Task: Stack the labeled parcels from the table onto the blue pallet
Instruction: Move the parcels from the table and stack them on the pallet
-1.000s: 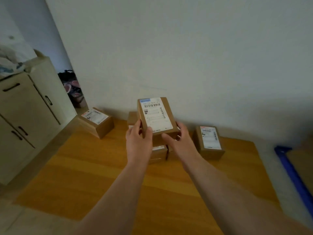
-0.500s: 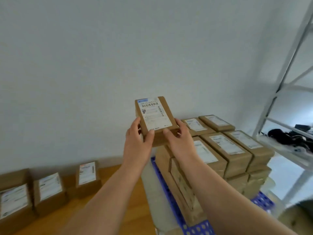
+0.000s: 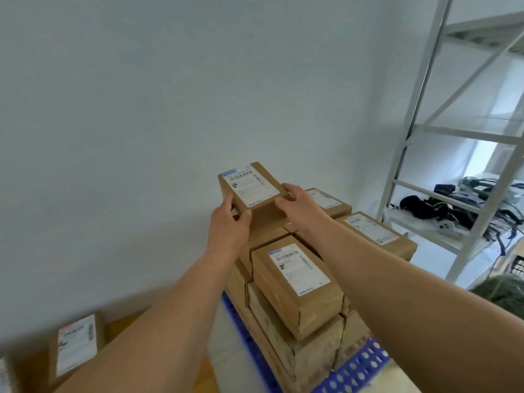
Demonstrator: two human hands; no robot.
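While you hold the parcel (image 3: pixel 253 191) up over the stack (image 3: pixel 295 282), both hands grip it at its near end: left hand (image 3: pixel 226 226) at the near left corner, thumb on top by the label, fingers curled round the side; right hand (image 3: pixel 297 202) at the near right corner, thumb on the near face, fingers wrapped over the right edge. Parcel sits label up, tilted slightly, above the far left part of the stack; whether it touches the boxes below, cannot tell. Stack stands several layers high on the blue pallet (image 3: pixel 354 373), labels facing up. Lower left, blurred: one more labeled box (image 3: pixel 75 347) on the wooden tabletop (image 3: pixel 124 330). Right: white metal shelf rack (image 3: pixel 408 131) holding dark cables and clutter (image 3: pixel 442 208).
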